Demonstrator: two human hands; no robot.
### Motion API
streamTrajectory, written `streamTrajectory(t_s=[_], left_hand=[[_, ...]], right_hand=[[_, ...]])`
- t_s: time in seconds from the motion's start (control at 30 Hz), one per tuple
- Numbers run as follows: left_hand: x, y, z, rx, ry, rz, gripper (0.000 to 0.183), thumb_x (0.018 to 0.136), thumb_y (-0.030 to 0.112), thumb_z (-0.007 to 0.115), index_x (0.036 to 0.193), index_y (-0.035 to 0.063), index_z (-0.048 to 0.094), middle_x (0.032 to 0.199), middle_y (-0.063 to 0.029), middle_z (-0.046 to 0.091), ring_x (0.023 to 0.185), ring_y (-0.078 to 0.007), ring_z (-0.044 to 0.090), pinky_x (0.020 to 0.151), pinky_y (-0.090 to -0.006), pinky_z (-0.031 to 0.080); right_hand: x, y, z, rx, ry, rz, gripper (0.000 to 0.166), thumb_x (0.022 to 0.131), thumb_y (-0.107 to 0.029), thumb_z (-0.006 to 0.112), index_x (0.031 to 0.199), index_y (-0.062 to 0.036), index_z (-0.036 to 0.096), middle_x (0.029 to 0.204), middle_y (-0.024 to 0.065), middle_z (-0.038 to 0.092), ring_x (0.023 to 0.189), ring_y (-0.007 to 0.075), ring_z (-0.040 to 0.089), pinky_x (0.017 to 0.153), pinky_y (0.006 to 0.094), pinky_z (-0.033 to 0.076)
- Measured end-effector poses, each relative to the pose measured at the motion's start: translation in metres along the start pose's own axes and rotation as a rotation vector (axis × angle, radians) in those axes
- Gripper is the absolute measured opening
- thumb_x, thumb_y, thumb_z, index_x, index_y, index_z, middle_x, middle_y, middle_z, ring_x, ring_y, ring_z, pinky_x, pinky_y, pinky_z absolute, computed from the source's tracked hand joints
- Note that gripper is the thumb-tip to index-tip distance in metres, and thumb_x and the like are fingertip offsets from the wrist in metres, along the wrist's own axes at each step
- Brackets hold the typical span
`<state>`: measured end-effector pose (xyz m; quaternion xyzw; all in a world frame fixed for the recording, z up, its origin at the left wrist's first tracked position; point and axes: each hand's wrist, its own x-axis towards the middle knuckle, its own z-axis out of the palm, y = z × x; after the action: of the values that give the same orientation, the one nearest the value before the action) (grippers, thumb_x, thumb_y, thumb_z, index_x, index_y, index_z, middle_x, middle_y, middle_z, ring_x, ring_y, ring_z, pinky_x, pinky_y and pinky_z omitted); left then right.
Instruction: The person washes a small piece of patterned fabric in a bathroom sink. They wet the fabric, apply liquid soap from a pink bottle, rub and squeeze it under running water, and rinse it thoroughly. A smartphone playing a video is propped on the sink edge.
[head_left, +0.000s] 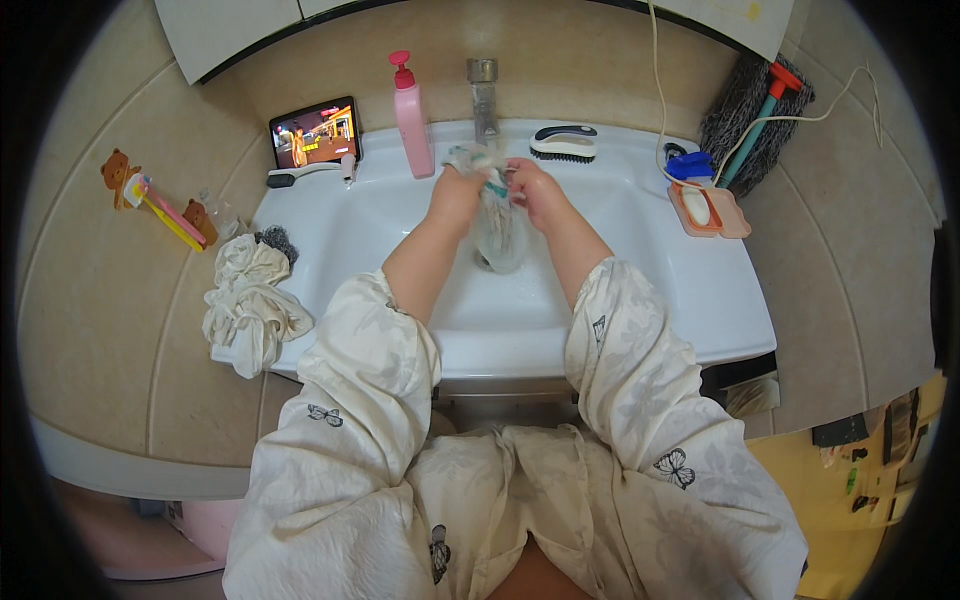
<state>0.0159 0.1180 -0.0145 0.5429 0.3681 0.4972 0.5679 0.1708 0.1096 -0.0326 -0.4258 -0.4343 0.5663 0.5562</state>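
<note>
Under the metal faucet (484, 105), my left hand (456, 195) and my right hand (534, 191) grip a wet, whitish, see-through item with teal marks (499, 214). Whether it is thin cloth or a plastic bag, I cannot tell. Its upper part is bunched between both hands, and the lower part hangs into the white washbasin (600, 300), blurred by running water or motion. Some of my fingertips are hidden behind its folds. Both sleeves are pushed up to the forearms.
Along the rim stand a propped phone (315, 135), a pink pump bottle (412, 127), a scrubbing brush (566, 144) and an orange soap dish (697, 210). Crumpled white cloths (255, 307) lie on the left corner. A cable (795, 118) hangs at right by a green-handled brush (757, 135).
</note>
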Motion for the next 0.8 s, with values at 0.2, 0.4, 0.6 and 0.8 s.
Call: streamTrajectory(t_s=[0.2, 0.4, 0.6, 0.8], left_hand=[[-0.006, 0.010, -0.009, -0.456, -0.028, 0.078, 0.029, 0.088, 0.011, 0.053, 0.115, 0.0040, 0.048, 0.108, -0.0086, 0.056, 0.098, -0.0209, 0.056, 0.082, -0.0344, 0.046], [0.008, 0.002, -0.003, -0.267, 0.112, -0.281, 0.040, 0.091, 0.033, 0.047, 0.117, 0.0036, 0.047, 0.110, -0.0080, 0.055, 0.102, -0.0225, 0.053, 0.089, -0.0339, 0.039], [0.008, -0.034, -0.018, 0.359, 0.129, -0.205, 0.051, 0.087, 0.040, 0.048, 0.116, -0.0015, 0.046, 0.111, -0.0164, 0.056, 0.098, -0.0293, 0.056, 0.083, -0.0372, 0.045], [-0.002, -0.011, 0.008, 0.822, 0.000, -0.098, 0.059, 0.085, 0.040, 0.046, 0.120, -0.0065, 0.044, 0.113, -0.0295, 0.053, 0.103, -0.0406, 0.054, 0.086, -0.0423, 0.044]], right_hand=[[-0.015, 0.010, 0.032, -0.338, -0.104, 0.381, 0.040, 0.075, -0.008, 0.058, 0.115, -0.0087, 0.051, 0.101, 0.0059, 0.055, 0.091, 0.0195, 0.052, 0.076, 0.0335, 0.045], [0.040, 0.058, -0.030, -0.016, 0.185, -0.001, 0.028, 0.081, -0.006, 0.053, 0.109, -0.0065, 0.053, 0.097, 0.0089, 0.055, 0.090, 0.0233, 0.054, 0.077, 0.0369, 0.048], [-0.022, -0.009, 0.043, 0.592, -0.028, 0.206, 0.021, 0.088, -0.018, 0.046, 0.105, -0.0107, 0.053, 0.098, 0.0074, 0.057, 0.093, 0.0242, 0.054, 0.085, 0.0401, 0.044], [-0.013, 0.008, 0.039, 0.148, 0.136, 0.263, 0.038, 0.096, -0.043, 0.032, 0.100, -0.0118, 0.053, 0.095, 0.0058, 0.057, 0.087, 0.0205, 0.052, 0.082, 0.0402, 0.042]])
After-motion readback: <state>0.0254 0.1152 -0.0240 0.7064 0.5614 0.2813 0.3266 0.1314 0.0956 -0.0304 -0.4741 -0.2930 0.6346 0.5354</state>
